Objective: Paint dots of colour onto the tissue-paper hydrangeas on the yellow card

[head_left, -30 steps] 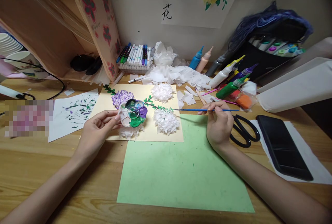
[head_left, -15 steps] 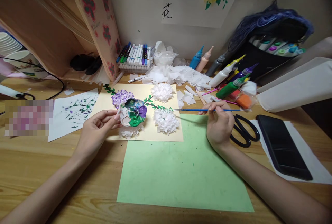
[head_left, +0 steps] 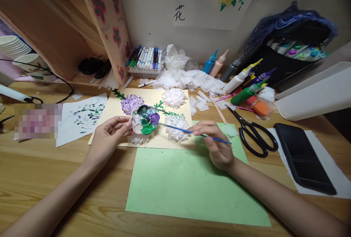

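My left hand point(head_left: 111, 136) holds a flower-shaped paint palette point(head_left: 145, 120) with green and purple paint, above a cream sheet point(head_left: 112, 111). In my right hand point(head_left: 215, 143) is a thin blue paintbrush point(head_left: 177, 128), its tip at the palette's right edge beside the purple paint. On the cream sheet are a purple flower point(head_left: 131, 103), white tissue flowers point(head_left: 173, 98) and green painted leaves point(head_left: 161, 108). The palette partly covers the lower-left white flower. A green sheet point(head_left: 192, 185) lies nearer to me, partly under my right hand.
Black scissors point(head_left: 257, 138), a phone point(head_left: 304, 158), and a wooden stick point(head_left: 218, 109) lie right. Behind are tissue scraps point(head_left: 189, 79), paint bottles point(head_left: 248, 92), and markers point(head_left: 145, 59). A paint-smeared paper point(head_left: 82, 118) lies left.
My right hand has moved left and nearer to me, bringing the brush tip from the painted leaves to the palette. More of the scissors and the wooden stick now shows.
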`<state>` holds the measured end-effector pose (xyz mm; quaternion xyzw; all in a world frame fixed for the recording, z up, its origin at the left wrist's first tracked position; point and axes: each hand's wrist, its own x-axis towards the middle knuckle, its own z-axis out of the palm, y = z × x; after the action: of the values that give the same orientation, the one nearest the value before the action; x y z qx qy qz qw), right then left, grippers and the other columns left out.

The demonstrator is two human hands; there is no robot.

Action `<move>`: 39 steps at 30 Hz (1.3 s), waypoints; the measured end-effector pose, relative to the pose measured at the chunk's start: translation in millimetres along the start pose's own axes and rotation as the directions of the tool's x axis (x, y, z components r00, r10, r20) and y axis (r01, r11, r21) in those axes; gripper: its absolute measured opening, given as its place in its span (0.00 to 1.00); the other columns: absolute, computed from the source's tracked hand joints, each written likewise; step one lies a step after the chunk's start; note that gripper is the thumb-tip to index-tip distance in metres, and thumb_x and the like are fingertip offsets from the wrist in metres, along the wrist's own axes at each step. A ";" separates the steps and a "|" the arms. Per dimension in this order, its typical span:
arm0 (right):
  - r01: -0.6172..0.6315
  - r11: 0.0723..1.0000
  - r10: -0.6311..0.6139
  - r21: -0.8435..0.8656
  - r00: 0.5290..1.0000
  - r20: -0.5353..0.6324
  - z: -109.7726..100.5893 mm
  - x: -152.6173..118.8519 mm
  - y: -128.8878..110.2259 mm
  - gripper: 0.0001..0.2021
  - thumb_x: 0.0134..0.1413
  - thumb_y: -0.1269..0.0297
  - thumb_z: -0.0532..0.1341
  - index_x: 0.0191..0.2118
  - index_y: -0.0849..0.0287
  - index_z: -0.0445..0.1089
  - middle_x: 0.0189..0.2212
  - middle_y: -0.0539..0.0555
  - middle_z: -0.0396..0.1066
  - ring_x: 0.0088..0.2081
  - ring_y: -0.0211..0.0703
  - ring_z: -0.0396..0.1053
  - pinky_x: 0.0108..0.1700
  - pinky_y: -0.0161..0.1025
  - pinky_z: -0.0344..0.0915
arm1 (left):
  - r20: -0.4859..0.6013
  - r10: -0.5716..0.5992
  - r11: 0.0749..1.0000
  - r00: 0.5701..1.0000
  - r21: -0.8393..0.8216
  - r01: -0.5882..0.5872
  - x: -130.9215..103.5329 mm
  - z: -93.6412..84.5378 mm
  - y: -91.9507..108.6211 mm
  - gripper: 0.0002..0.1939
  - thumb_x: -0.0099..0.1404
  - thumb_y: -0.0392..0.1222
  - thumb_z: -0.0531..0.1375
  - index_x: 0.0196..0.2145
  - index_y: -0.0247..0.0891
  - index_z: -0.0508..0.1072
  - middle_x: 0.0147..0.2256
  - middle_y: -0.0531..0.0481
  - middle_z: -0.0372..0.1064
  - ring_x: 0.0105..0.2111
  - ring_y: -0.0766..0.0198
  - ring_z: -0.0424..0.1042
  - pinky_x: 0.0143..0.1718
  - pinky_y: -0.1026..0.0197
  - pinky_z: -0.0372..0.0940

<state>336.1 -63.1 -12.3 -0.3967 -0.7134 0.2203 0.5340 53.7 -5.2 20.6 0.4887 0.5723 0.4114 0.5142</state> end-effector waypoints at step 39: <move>-0.292 0.901 0.423 0.321 0.751 -0.506 -24.1 15.5 31.0 0.10 0.54 0.61 0.55 0.25 0.57 0.62 0.21 0.46 0.64 0.23 0.36 0.67 0.28 0.36 0.58 | -0.007 0.005 0.997 1.000 0.075 -0.004 3.1 -5.5 -3.4 0.20 0.50 0.52 0.68 0.37 0.36 0.75 0.37 0.47 0.75 0.35 0.57 0.76 0.40 0.59 0.74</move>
<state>367.1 -35.1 -18.0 -0.5115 -0.4041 0.2697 0.7088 47.8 -2.6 17.4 0.5076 0.5880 0.3926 0.4924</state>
